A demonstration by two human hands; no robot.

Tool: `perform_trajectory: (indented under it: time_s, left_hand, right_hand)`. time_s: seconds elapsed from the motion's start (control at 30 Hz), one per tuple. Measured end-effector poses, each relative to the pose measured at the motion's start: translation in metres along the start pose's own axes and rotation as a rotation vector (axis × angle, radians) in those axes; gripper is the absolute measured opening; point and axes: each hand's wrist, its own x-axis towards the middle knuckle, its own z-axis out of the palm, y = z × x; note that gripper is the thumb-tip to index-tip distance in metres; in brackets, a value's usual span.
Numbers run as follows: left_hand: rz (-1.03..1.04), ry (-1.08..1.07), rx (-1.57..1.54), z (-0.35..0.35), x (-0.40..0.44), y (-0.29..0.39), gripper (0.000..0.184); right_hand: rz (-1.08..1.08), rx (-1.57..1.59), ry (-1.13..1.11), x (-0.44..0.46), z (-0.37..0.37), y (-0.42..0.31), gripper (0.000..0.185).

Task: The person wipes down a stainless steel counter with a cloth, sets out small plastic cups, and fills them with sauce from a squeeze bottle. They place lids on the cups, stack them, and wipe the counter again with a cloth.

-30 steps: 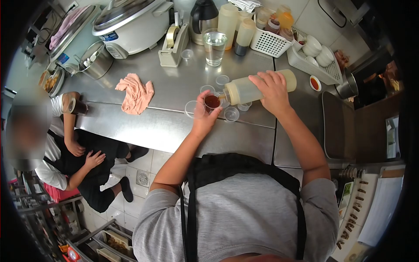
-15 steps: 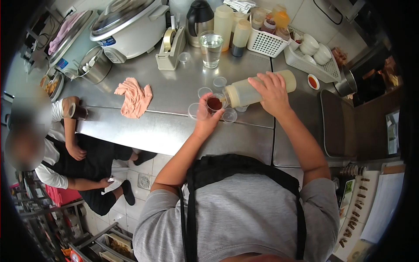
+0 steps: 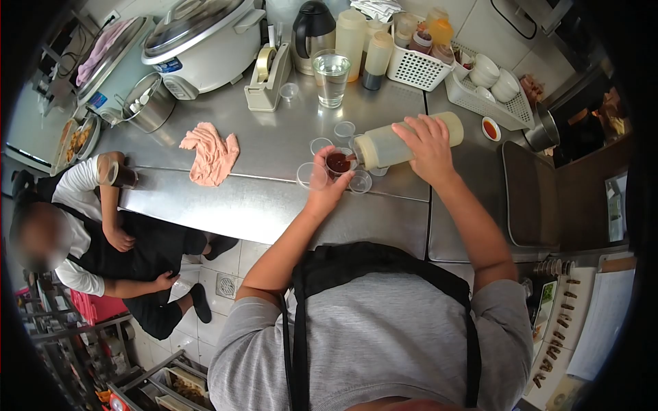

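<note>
My left hand [image 3: 327,194] is closed around a small clear plastic cup holding dark red sauce [image 3: 338,163]. In my right hand [image 3: 428,147] is a squeeze bottle [image 3: 385,145] with pale yellowish sides, tipped nearly on its side. Its nozzle is over the cup's rim, and a reddish-brown stream runs from it. Around the cup sit several small clear round cups or lids: one clear round piece [image 3: 312,176] by my left thumb side, another clear piece [image 3: 360,181] near the fingertips, and a third clear piece [image 3: 345,129] farther back.
A pink cloth [image 3: 211,154] lies on the steel counter [image 3: 267,154]. At the back stand a rice cooker [image 3: 199,55], a tape dispenser [image 3: 268,79], a glass of clear liquid [image 3: 331,82] and a white basket [image 3: 418,68] of bottles. Another person [image 3: 137,253] sits at the left.
The bottle has shifted very slightly, and the sauce in the cup looks darker and wetter. The seated person's head has moved down a little. My left hand stays around the cup.
</note>
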Motion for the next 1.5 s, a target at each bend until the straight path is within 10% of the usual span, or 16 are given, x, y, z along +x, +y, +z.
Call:
perform_trajectory:
  time_s: [0.53,0.73,0.87,1.07,1.5]
  left_hand:
    - [0.056,0.019,0.033,0.014,-0.001,0.014,0.064]
    - [0.098,0.044,0.125,0.020,0.003,0.004,0.063]
    - [0.077,0.060,0.094,0.033,-0.002,-0.002,0.062]
    - [0.232,0.039,0.203,0.041,-0.005,0.003,0.058]
    - [0.213,0.040,0.265,0.043,-0.010,0.012,0.055]
  right_hand:
    - [0.734,1.009,0.338,-0.027,0.067,0.024,0.091]
    - [0.464,0.348,0.637,-0.037,0.023,-0.019,0.085]
    - [0.050,0.486,0.349,-0.017,-0.003,-0.089,0.060]
    - [-0.016,0.492,0.252,0.007,-0.002,-0.116,0.033]
    - [0.656,1.115,0.020,-0.006,0.017,-0.088,0.039]
